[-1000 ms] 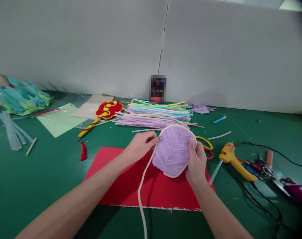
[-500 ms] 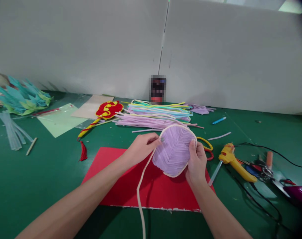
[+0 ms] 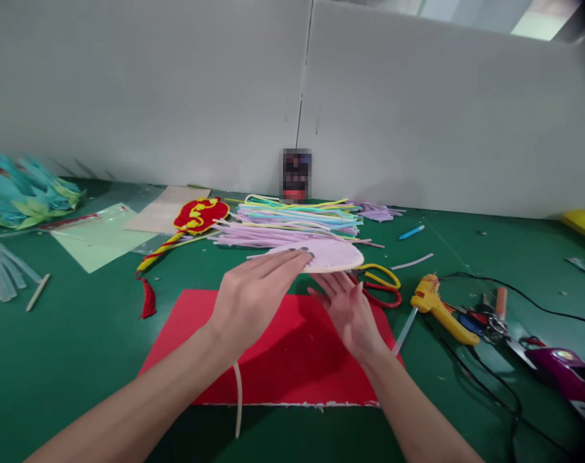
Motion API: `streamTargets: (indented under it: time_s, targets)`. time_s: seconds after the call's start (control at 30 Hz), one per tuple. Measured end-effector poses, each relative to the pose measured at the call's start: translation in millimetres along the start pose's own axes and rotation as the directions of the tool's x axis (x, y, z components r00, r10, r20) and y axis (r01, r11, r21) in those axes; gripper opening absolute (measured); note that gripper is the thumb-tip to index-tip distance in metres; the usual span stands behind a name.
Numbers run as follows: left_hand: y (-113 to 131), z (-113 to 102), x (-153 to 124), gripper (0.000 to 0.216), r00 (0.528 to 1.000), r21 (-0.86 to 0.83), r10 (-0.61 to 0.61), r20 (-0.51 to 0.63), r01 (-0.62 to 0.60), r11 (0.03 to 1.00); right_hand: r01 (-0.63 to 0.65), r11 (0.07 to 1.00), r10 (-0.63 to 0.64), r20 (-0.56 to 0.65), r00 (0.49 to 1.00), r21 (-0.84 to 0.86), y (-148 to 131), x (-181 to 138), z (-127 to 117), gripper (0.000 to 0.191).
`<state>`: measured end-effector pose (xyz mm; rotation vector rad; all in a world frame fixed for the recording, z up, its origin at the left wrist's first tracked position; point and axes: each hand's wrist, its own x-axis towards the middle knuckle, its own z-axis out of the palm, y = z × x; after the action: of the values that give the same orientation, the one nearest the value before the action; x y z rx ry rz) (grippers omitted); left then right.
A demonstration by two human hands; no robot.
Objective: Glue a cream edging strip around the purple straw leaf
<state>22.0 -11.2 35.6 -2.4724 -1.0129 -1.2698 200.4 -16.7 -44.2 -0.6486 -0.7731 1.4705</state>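
Note:
A lilac woven leaf-shaped piece [image 3: 335,255] with a cream rim lies nearly flat in the air, above the far edge of a red sheet [image 3: 292,366]. My left hand [image 3: 253,292] rests on top of it, fingers stretched flat. Under it is my right hand [image 3: 350,312], palm up with fingers spread, touching its underside. A cream cord [image 3: 237,399] hangs from beneath my left wrist down over the red sheet's near edge.
On the green table, a pile of pastel strips [image 3: 292,222] lies behind the hands. A red and yellow tasselled ornament [image 3: 195,215] is to the left. A yellow glue gun [image 3: 437,305], tools, cables and a purple device [image 3: 562,373] are on the right. Teal paper leaves [image 3: 22,196] are far left.
The lilac piece has tipped from upright and facing me to nearly flat. My left hand has let go of the cord and laid itself on top; my right hand has opened underneath.

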Motion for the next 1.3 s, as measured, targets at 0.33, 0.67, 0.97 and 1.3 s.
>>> streamTargets:
  time_s: [0.33, 0.67, 0.97, 1.3]
  targets:
    - [0, 10, -8, 0.032, 0.972, 0.165, 0.223, 0.080, -0.234, 0.958, -0.008, 0.999, 0.009, 0.026, 1.000, -0.038, -8, -3, 2, 0.042]
    - [-4, 19, -12, 0.034, 0.947, 0.229, 0.286, 0.146, -0.313, 0.922, -0.029, 0.993, 0.027, -0.023, 0.999, -0.113, -11, -4, 3, 0.029]
    - [-5, 21, -13, 0.033, 0.947, 0.207, 0.279, 0.157, -0.308, 0.929, -0.041, 0.992, 0.033, -0.069, 0.997, -0.122, -11, -5, 5, 0.019]
    - [-5, 21, -15, 0.033, 0.948, 0.179, 0.276, 0.161, -0.303, 0.936, -0.051, 0.991, 0.042, -0.080, 0.996, -0.122, -10, -4, 5, 0.023]
